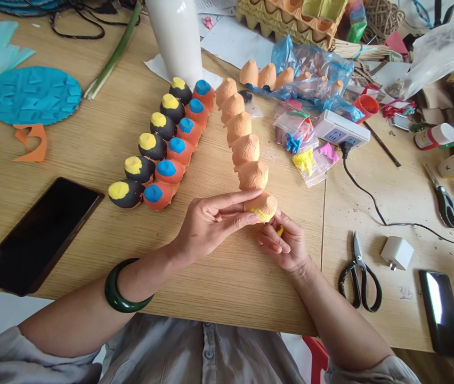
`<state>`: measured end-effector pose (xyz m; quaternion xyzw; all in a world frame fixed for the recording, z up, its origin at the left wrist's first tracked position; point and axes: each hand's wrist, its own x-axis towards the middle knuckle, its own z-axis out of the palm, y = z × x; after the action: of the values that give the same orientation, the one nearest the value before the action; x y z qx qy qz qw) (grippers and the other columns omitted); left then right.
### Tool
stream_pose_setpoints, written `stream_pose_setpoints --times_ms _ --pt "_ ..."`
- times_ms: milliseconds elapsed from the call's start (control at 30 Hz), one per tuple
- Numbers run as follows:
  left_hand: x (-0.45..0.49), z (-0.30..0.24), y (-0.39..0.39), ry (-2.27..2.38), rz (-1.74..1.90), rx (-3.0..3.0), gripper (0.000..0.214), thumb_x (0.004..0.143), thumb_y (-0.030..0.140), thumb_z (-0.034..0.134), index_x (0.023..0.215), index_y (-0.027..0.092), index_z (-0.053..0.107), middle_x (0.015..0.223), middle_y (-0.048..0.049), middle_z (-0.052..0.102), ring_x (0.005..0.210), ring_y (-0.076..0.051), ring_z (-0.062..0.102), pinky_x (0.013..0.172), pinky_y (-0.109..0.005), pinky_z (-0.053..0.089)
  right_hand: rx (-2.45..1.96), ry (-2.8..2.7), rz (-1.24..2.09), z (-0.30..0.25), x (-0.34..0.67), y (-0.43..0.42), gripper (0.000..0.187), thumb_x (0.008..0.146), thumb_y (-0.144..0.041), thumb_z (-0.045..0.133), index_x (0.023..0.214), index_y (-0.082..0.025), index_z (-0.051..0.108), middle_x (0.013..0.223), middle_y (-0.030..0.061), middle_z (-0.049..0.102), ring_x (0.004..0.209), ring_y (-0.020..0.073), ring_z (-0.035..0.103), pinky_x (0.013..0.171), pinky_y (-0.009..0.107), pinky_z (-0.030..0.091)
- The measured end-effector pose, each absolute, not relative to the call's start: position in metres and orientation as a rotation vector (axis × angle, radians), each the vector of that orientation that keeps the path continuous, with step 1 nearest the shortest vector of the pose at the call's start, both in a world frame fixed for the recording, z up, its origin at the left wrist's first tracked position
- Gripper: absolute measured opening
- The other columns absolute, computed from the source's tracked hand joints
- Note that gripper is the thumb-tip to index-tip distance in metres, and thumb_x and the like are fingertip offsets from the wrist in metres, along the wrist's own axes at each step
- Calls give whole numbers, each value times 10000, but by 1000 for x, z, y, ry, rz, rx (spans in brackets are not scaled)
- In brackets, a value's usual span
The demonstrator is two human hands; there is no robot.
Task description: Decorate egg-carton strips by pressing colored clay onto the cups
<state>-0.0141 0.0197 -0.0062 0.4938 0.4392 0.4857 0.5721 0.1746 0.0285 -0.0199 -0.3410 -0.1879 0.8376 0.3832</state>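
Pale wood makes up the table (pixel 227 277) that fills the frame. On it, from the centre up toward the top middle, lies the orange carton strip (pixel 245 149), a single file of six cups. Its long axis runs from the hands at its near end away to the upper centre, leaning a little left as it goes. Left of it, roughly parallel and apart from it, lies a painted double row (pixel 163 152) of black cups with yellow tops and orange cups with blue tops. A white vase (pixel 175 37) stands just beside the strip's far end, and a black phone (pixel 39 234) lies at lower left. Small plastic packets (pixel 309 154) crowd the strip's right side, and black scissors (pixel 358 277) lie at lower right, well apart. The left hand (pixel 211 221) is half open, its straight fingers and thumb gripping the nearest cup and hiding part of it. The right hand (pixel 285 242) is curled under that cup, its fingertips pinching a small yellow piece (pixel 280 231) against the rim.
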Motion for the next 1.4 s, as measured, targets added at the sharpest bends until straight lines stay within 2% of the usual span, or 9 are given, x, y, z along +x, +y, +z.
stream_pose_setpoints --times_ms 167,433,500,633,800,967,1167,1267,1400 --pt "-17 -8 19 1003 1170 1259 378 922 327 801 1294 260 784 1178 -14 832 921 -179 835 843 -227 685 -818 -519 2171 -23 178 29 160 917 -333 723 833 -205 677 398 -139 412 317 39 111 395 144 363" --pt "-16 -8 19 960 1246 1277 341 964 255 750 1301 303 774 1151 14 840 852 -131 829 789 -170 662 -816 -547 2173 -22 178 29 176 888 -371 750 847 -213 684 456 -127 503 325 38 83 362 138 354" --pt "-14 -9 19 945 1259 1250 326 983 278 725 1306 285 772 1213 -1 824 913 -145 829 814 -191 671 -843 -540 2160 -22 177 29 188 876 -378 767 838 -218 677 451 -133 487 328 38 92 381 133 375" --pt "-12 -12 21 948 1250 1160 355 998 364 698 1321 235 766 1317 -43 788 1209 -228 762 961 -284 666 -878 -515 2085 -23 174 31 193 871 -367 773 817 -214 669 472 -134 510 313 25 106 392 128 397" --pt "-11 -10 24 913 1184 1031 528 840 370 875 1334 225 756 1202 -62 830 1140 -260 789 993 -349 659 -823 -493 2042 -26 171 32 152 832 -327 802 873 -214 708 595 -117 661 291 1 144 370 135 424" --pt "-11 -15 25 1021 1185 964 435 837 414 874 1226 232 807 1203 -65 829 1130 -264 787 972 -346 661 -819 -544 2035 -26 170 31 159 837 -340 794 860 -223 689 554 -137 619 280 2 143 364 152 446" --pt "-10 -20 27 919 1172 770 322 866 441 841 1137 268 838 1228 -33 822 1101 -241 791 874 -321 692 -855 -562 2011 -23 169 31 183 843 -362 800 881 -223 687 566 -135 626 282 3 160 369 159 471" --pt "-10 -18 27 901 1147 840 398 887 444 821 1243 266 804 1299 -54 797 1169 -269 774 948 -360 681 -856 -575 1963 -23 169 29 178 847 -369 805 909 -226 718 558 -134 637 288 10 166 386 170 501" --pt "-10 -14 26 950 1117 957 617 795 394 907 1361 218 733 1331 -93 781 1250 -307 743 1057 -389 639 -879 -618 1892 -22 166 25 183 864 -370 788 988 -239 757 642 -114 714 294 11 206 407 191 535"
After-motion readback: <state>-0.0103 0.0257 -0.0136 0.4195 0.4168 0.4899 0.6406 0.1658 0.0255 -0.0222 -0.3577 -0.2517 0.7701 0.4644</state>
